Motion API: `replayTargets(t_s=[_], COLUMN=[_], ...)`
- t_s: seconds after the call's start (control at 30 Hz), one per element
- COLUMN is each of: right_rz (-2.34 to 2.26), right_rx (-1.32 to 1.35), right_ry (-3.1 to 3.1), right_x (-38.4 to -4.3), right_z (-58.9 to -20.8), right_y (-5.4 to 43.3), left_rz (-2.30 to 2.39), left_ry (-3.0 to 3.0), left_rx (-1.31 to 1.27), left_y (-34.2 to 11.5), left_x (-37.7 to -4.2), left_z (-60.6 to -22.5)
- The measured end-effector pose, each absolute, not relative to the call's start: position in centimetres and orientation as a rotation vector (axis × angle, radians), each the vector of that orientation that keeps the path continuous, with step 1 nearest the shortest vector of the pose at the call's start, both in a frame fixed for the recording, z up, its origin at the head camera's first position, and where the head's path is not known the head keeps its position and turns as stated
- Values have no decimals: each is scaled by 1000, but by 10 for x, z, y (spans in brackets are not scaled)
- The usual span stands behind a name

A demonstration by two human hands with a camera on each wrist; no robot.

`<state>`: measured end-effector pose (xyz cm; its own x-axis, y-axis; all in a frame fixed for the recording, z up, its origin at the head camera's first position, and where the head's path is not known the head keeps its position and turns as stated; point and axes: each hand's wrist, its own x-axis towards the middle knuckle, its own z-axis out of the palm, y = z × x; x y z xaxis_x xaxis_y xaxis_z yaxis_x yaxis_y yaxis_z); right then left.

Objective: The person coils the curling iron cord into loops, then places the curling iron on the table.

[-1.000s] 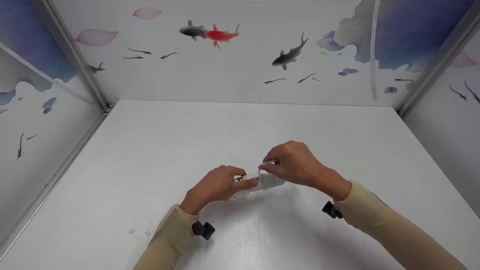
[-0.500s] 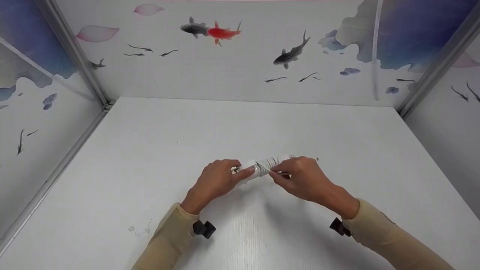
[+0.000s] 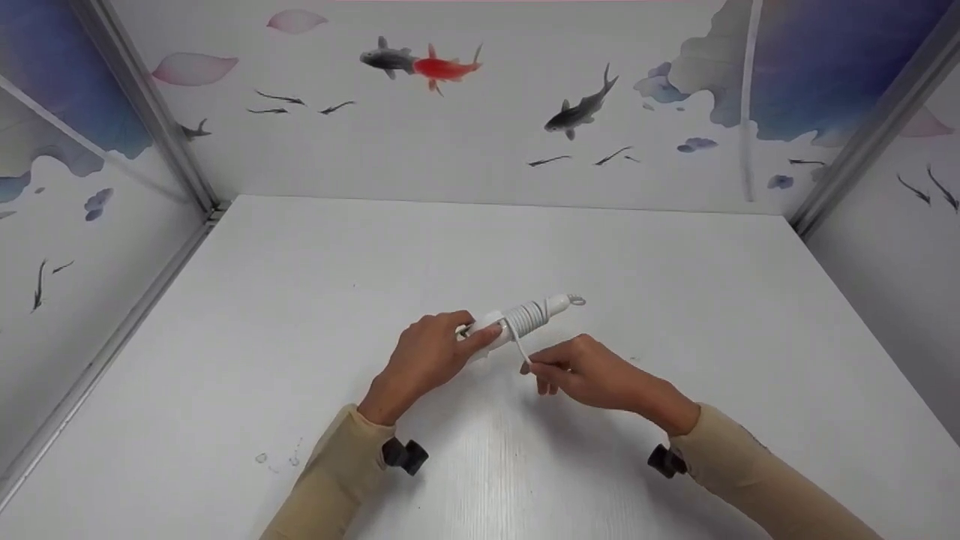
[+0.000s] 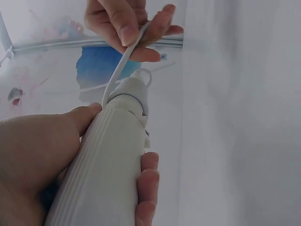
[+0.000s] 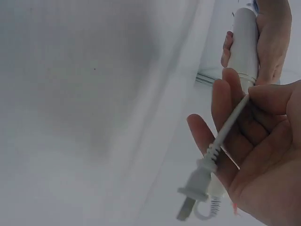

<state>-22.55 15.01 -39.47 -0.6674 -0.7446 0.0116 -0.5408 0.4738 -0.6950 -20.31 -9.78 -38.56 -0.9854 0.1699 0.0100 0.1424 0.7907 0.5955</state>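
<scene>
A white ribbed cylindrical appliance [image 4: 108, 160] lies in my left hand [image 3: 424, 360], fingers round its thick body and thumb along the side. Its narrower end points up and right, wrapped in neat turns of white power cord [image 3: 526, 319]. A small loop [image 3: 576, 301] sticks out at the tip. On the near side, my right hand [image 3: 600, 373] pinches the cord's free length between thumb and forefinger, and that stretch runs straight to the coil. The right wrist view shows the two-pin plug [image 5: 197, 181] hanging past the right hand's loosely spread fingers.
Both hands are above a white tabletop [image 3: 450, 247]. White panels printed with fish and petals [image 3: 480, 150] close off the back and both sides, with metal posts [image 3: 161, 120] at the corners. Faint marks [image 3: 277, 459] show at the table's left front.
My right hand has carried the cord from above the appliance over to its near side and downward. The left hand has shifted slightly up; the appliance's tip and coil now show fully.
</scene>
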Motion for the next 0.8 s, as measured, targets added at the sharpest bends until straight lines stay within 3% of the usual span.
replayTargets(t_s=[0.3, 0.57, 0.8], right_rz=[-1022, -972, -935], right_rx=[-934, -989, -788], right_ry=[2231, 2176, 2189], right_x=[-242, -260, -268], right_z=[-411, -424, -422], right_y=[153, 155, 154], left_rz=[1108, 1107, 1098], left_ry=[2742, 2710, 2634], left_rx=[283, 356, 502], left_y=[-104, -107, -110], left_x=[-204, -206, -206], left_z=[-377, -378, -379])
